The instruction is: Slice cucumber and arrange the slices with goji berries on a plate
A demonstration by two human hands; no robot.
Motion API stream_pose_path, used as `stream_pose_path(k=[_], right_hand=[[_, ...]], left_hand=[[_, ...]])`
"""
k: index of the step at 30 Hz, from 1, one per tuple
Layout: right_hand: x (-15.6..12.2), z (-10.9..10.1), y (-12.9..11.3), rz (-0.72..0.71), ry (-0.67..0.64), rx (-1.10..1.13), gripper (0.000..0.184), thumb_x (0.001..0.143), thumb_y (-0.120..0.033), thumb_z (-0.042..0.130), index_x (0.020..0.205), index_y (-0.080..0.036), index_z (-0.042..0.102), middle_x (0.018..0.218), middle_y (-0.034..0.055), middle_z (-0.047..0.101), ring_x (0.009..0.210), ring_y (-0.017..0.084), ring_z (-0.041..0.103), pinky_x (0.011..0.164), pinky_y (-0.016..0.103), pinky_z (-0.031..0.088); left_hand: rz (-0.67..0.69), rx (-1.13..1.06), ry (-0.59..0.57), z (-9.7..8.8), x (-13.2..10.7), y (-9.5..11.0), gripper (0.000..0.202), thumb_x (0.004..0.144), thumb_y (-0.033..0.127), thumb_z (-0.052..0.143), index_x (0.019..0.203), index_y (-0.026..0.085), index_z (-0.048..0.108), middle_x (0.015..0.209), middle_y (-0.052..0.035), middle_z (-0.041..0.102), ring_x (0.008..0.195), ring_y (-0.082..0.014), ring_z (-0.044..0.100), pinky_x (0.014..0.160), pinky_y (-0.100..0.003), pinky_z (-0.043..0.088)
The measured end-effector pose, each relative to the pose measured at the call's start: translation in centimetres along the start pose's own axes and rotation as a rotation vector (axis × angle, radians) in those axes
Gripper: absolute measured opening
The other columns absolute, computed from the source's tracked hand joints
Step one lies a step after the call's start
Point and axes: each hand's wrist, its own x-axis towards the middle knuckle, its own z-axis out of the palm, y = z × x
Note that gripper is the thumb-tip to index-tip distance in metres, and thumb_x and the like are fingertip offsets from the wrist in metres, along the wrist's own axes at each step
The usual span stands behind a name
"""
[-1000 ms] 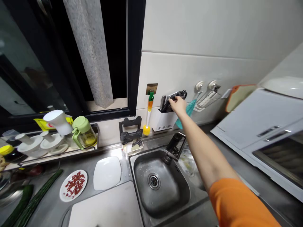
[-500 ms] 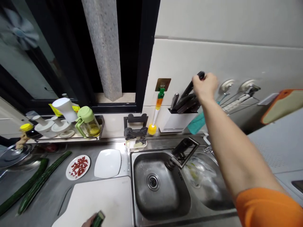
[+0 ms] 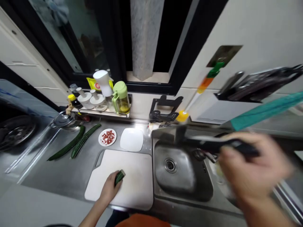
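My left hand (image 3: 109, 188) rests on the white cutting board (image 3: 138, 181), its fingers closed round a short piece of cucumber (image 3: 119, 177) with the cut end showing. Over the right side of the sink, my right hand (image 3: 257, 167) grips a knife (image 3: 210, 144) by its black handle. The knife points left and is smeared by motion. Behind the board are a square white plate (image 3: 131, 139) and a small round plate (image 3: 101, 138) with chopped red pieces on it. Two long cucumbers (image 3: 81, 142) lie on the counter to the left.
The steel sink (image 3: 177, 181) adjoins the board on the right. On the wall hang a knife holder (image 3: 208, 107) with several knives, a yellow-headed brush (image 3: 183, 116) and a teal cloth (image 3: 265, 110). A condiment rack (image 3: 106, 113) holds jars and an oil jug (image 3: 121, 97) under the window.
My right hand has drawn the knife out of the wall holder and brought it down and over the sink. The view has swung left, showing more of my left hand, still holding the cucumber piece.
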Motion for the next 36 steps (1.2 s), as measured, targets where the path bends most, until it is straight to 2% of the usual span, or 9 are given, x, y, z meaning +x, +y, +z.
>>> stream_pose_path(k=[1,3,8,11,14,20,28,32,36], right_hand=[[-3.6,1.8,0.3,-0.026,-0.058,0.09,0.019,0.074,-0.045,0.057,0.077,-0.026,0.056,0.074,0.0029,0.056,0.07,0.018,0.056,0.061,0.033,0.046],[-10.3,5.4,1.2,0.08,-0.195,0.246,0.015,0.077,-0.038,0.056,0.074,-0.023,0.054,0.063,-0.0012,0.052,0.055,0.013,0.049,0.05,0.025,0.041],[-24.5,11.9,3.3,0.383,-0.346,0.461,0.016,0.08,-0.035,0.056,0.084,-0.02,0.053,0.075,0.0013,0.056,0.07,0.015,0.054,0.061,0.027,0.045],[-30.0,13.7,4.1,0.49,-0.392,0.437,0.016,0.082,-0.033,0.055,0.09,-0.02,0.053,0.086,0.0038,0.056,0.081,0.017,0.055,0.07,0.03,0.045],[-33.5,14.8,5.2,0.509,-0.428,0.375,0.02,0.082,-0.036,0.054,0.093,-0.02,0.052,0.089,0.0048,0.056,0.085,0.018,0.054,0.074,0.032,0.045],[-37.6,15.7,7.8,0.444,-0.625,0.187,0.019,0.084,-0.037,0.051,0.09,-0.019,0.051,0.08,0.002,0.057,0.073,0.016,0.054,0.068,0.029,0.044],[-37.1,16.4,6.6,0.103,-0.694,-0.22,0.018,0.083,-0.033,0.05,0.095,-0.019,0.054,0.102,0.0093,0.056,0.105,0.026,0.046,0.092,0.045,0.036],[-35.3,19.4,4.5,0.044,-0.799,-0.273,0.042,0.082,-0.025,0.048,0.123,-0.015,0.044,0.115,0.0138,0.05,0.11,0.026,0.042,0.092,0.042,0.037],[-33.6,23.1,3.0,0.127,-1.007,-0.416,0.051,0.08,-0.01,0.041,0.131,-0.012,0.037,0.106,0.0148,0.053,0.097,0.024,0.048,0.084,0.036,0.04]], left_hand=[[0.008,-0.003,-0.002,-0.6,0.1,-0.1,0.046,0.079,0.033,0.049,0.122,0.017,0.047,0.117,-0.0116,0.057,0.11,-0.0249,0.054,0.1,-0.04,0.038],[0.027,-0.013,-0.001,-1.6,0.3,-0.5,0.045,0.08,0.031,0.048,0.123,0.016,0.045,0.117,-0.0112,0.057,0.109,-0.0246,0.054,0.099,-0.042,0.039],[0.092,-0.027,-0.015,-3.6,0.3,-2.5,0.041,0.08,0.025,0.049,0.12,0.018,0.045,0.113,-0.0106,0.058,0.107,-0.0231,0.054,0.096,-0.042,0.042],[0.159,-0.014,-0.025,-4.3,0.4,-3.6,0.04,0.08,0.022,0.049,0.12,0.018,0.046,0.111,-0.0101,0.058,0.104,-0.0218,0.055,0.093,-0.041,0.044],[0.239,0.036,-0.002,-4.7,0.6,-4.3,0.038,0.08,0.02,0.049,0.119,0.018,0.047,0.108,-0.0098,0.056,0.102,-0.0212,0.055,0.091,-0.041,0.045],[0.304,0.169,0.0,-4.6,1.0,-5.2,0.039,0.081,0.023,0.049,0.12,0.017,0.045,0.107,-0.011,0.053,0.102,-0.0225,0.053,0.088,-0.042,0.047],[0.344,0.085,-0.027,-4.4,1.7,-5.6,0.034,0.08,0.025,0.053,0.113,0.018,0.049,0.104,-0.0095,0.055,0.101,-0.0225,0.054,0.089,-0.042,0.046],[0.221,-0.058,-0.099,-4.0,1.7,-4.7,0.031,0.081,0.025,0.052,0.111,0.018,0.049,0.098,-0.0076,0.06,0.092,-0.0194,0.06,0.083,-0.037,0.049],[0.227,-0.052,-0.075,-3.3,1.1,-3.9,0.029,0.08,0.026,0.052,0.108,0.018,0.052,0.096,-0.0079,0.062,0.092,-0.0204,0.059,0.082,-0.038,0.05]])
